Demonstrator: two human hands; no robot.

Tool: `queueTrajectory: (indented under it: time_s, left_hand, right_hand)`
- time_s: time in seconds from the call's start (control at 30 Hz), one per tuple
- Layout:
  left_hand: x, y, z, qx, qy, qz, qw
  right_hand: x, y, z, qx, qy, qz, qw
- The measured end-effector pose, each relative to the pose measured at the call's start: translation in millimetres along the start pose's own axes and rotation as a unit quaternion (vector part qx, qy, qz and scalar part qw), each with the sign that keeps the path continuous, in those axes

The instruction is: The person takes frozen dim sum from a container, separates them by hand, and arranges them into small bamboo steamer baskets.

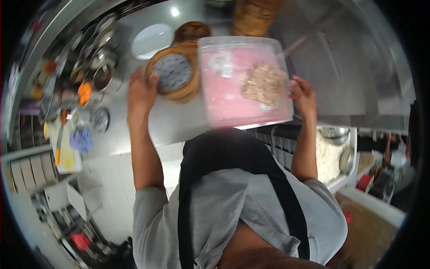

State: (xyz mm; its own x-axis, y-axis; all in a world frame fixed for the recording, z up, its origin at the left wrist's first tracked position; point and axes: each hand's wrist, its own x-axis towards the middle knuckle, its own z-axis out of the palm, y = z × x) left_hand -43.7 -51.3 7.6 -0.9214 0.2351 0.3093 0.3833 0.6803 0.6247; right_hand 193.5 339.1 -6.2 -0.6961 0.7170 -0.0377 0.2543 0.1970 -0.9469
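Note:
A clear square container point(245, 111) with pink contents lies on the steel counter in front of my body. On its right part is a lumpy beige-brown mass point(265, 84). My right hand point(303, 92) is at the container's right edge, fingers curled; whether they grip the rim is unclear. My left hand point(143, 92) is beside a round bamboo steamer point(179, 92) lined with a perforated grey-white sheet point(172, 71). Its thumb and fingers are apart, the thumb near the steamer's left rim. Motion blurs both hands slightly.
A white oval plate point(152, 41) and a darker steamer basket point(191, 31) stand behind the steamer. Stacked steamers point(255, 17) rise at the back. Metal pots and an orange-filled container point(84, 93) line the left, near a cutting board point(69, 150). White granular food point(327, 154) fills a tray at right.

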Motion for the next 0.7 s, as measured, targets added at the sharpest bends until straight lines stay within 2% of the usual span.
queueTrajectory:
  time_s: [0.03, 0.1, 0.13, 0.17, 0.2, 0.27, 0.33, 0.4, 0.43, 0.47, 0.57, 0.6, 0.7]
  left_hand:
    - [-3.2, 16.6, -1.3, 0.069, 0.073, 0.058, 0.993]
    - [-9.4, 84.0, 5.2, -0.082, -0.048, 0.123, 0.988]
    - [-16.9, 115.3, 15.0, -0.154, -0.103, 0.147, 0.972]
    - [-20.2, 131.4, 41.9, -0.207, -0.185, 0.132, 0.951]
    - [-19.5, 141.7, 78.3, -0.257, -0.263, 0.115, 0.923]
    - [-4.5, 153.8, 162.3, -0.254, -0.238, 0.240, 0.906]
    - [12.6, 163.3, 225.8, -0.196, -0.233, 0.272, 0.913]
    - [26.8, 174.0, 238.7, -0.101, -0.357, 0.269, 0.889]
    - [34.6, 178.9, 242.2, -0.051, -0.416, 0.266, 0.868]
    - [41.3, 181.6, 245.3, -0.040, -0.431, 0.257, 0.864]
    - [65.3, 193.2, 222.9, 0.068, -0.602, 0.172, 0.777]
    - [63.8, 179.6, 217.8, -0.034, -0.605, 0.108, 0.788]
    - [60.2, 167.0, 191.9, -0.135, -0.670, -0.061, 0.728]
  right_hand:
    - [-2.6, 13.2, -2.3, 0.032, -0.023, 0.008, 0.999]
    - [-12.5, 15.6, 4.1, 0.018, -0.069, 0.067, 0.995]
    - [-18.1, 2.5, 11.5, -0.041, -0.094, 0.077, 0.992]
    - [-20.9, -9.3, 16.1, -0.100, -0.122, 0.086, 0.984]
    - [-16.1, 7.7, 20.9, -0.101, -0.125, 0.090, 0.983]
    - [-9.5, 20.5, 27.4, -0.088, -0.125, 0.088, 0.984]
    - [-7.6, 11.1, 30.2, -0.047, -0.134, 0.114, 0.983]
    - [-10.4, 19.9, 32.5, -0.021, -0.111, 0.080, 0.990]
    - [-10.2, 24.1, 33.6, -0.006, -0.098, 0.063, 0.993]
    - [-10.9, 28.6, 33.8, 0.005, -0.089, 0.077, 0.993]
    - [-13.0, 45.4, 34.7, 0.074, -0.098, 0.114, 0.986]
    - [-13.1, 47.8, 34.2, 0.077, -0.112, 0.100, 0.986]
    - [-13.9, 49.5, 39.7, 0.093, -0.149, 0.062, 0.983]
